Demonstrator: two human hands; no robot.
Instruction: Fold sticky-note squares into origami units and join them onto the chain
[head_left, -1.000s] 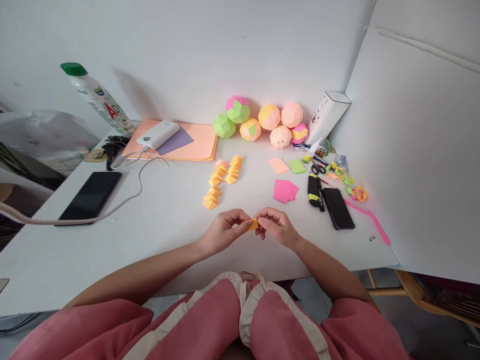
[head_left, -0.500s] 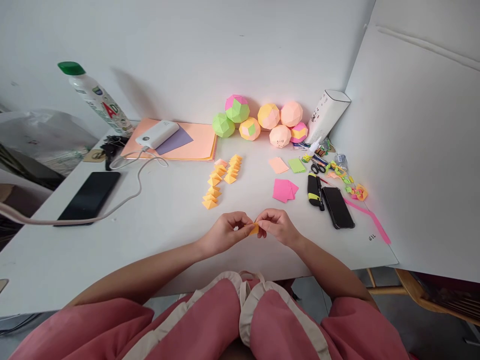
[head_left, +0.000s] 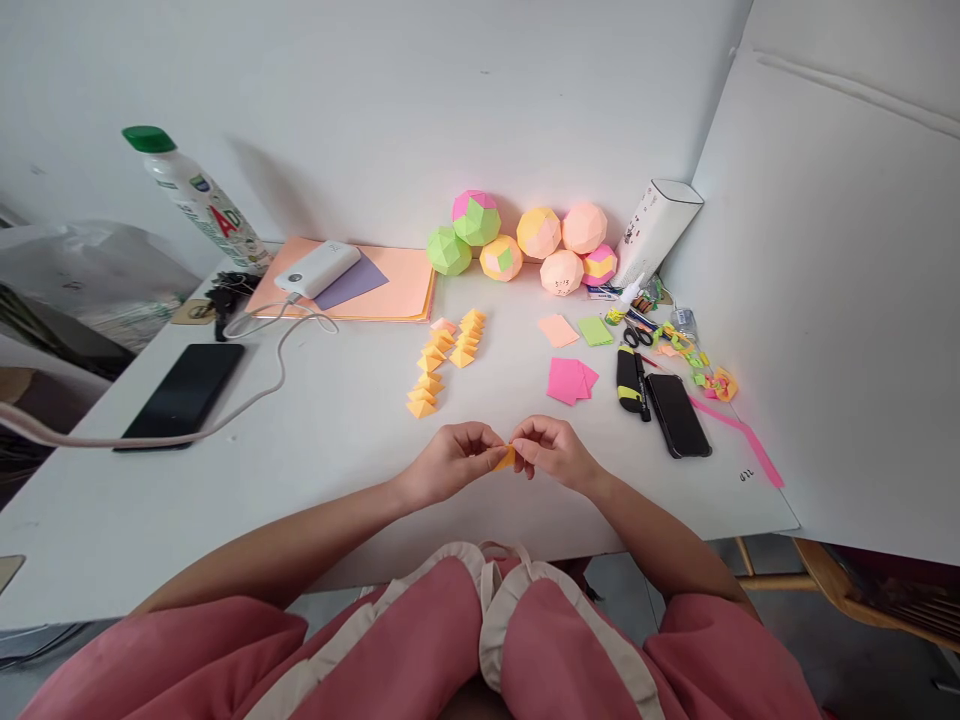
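Between my two hands, near the table's front edge, is a small orange paper piece (head_left: 505, 459). My left hand (head_left: 455, 464) pinches it from the left with thumb and fingers. From the right, the fingertips of my right hand (head_left: 555, 452) close on its upper edge. Folded orange paper units (head_left: 430, 383) stand in two overlapping rows beyond my left hand. Pink square sheets (head_left: 570, 380) lie beyond my right hand, with peach sheets (head_left: 557, 330) and green sheets (head_left: 595, 331) behind them.
Faceted paper balls (head_left: 539, 233) line the back wall. Scissors (head_left: 638, 336), a cutter (head_left: 628, 378) and a phone (head_left: 677, 415) lie right. At left are a tablet-like black device (head_left: 182, 392), a power bank (head_left: 318, 268) with cable, and a bottle (head_left: 202, 200).
The orange paper has tilted slightly between my fingertips, and its visible part has shifted a little left. Both hands stay nearly in place.
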